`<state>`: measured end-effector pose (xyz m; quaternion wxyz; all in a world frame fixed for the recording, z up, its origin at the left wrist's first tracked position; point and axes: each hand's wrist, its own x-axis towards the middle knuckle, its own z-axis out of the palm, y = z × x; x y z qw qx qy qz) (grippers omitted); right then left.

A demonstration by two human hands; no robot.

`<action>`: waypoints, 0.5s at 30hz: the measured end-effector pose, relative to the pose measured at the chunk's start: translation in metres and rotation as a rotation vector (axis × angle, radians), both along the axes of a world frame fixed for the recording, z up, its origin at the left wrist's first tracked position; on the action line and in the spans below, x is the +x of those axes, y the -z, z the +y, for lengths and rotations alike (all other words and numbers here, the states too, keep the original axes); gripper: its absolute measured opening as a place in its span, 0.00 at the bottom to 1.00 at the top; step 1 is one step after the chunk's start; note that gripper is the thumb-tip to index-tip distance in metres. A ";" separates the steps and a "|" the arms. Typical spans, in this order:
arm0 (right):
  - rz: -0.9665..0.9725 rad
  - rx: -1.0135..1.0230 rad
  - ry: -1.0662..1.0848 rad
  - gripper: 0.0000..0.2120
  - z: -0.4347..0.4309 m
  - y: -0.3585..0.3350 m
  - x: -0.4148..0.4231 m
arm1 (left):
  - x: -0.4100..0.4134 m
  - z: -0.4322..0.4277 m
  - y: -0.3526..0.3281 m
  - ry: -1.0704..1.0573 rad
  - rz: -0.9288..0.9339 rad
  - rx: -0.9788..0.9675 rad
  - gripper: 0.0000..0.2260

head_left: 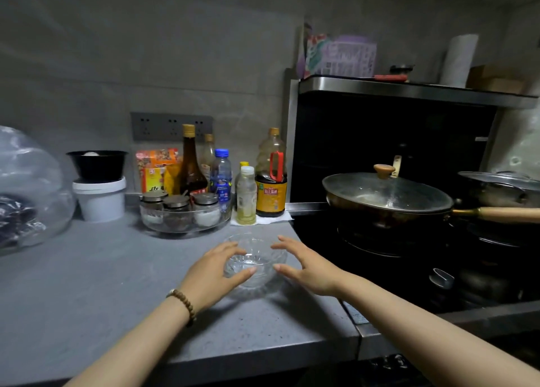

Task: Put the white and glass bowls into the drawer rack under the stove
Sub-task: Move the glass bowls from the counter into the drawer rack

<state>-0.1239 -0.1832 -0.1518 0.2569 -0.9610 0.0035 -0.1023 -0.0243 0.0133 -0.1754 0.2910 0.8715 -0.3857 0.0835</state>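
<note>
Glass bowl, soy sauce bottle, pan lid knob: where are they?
glass bowl [257,256]: head view, clear inner base.
soy sauce bottle [271,195]: head view, its yellow label.
pan lid knob [384,170]: head view, its wooden top.

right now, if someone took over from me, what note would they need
Left grip: open, curved at the left rim of the glass bowl, contact unclear.
Right grip: open, at its right rim.
The bowl stands on the counter beside the stove.
Done: nothing that shows.
Left: lift the bowl and rack it; white bowl and rack are out of view.
</note>
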 end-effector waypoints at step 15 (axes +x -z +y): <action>-0.155 0.037 0.035 0.09 0.007 0.014 0.016 | 0.000 -0.010 0.004 0.083 0.075 -0.285 0.07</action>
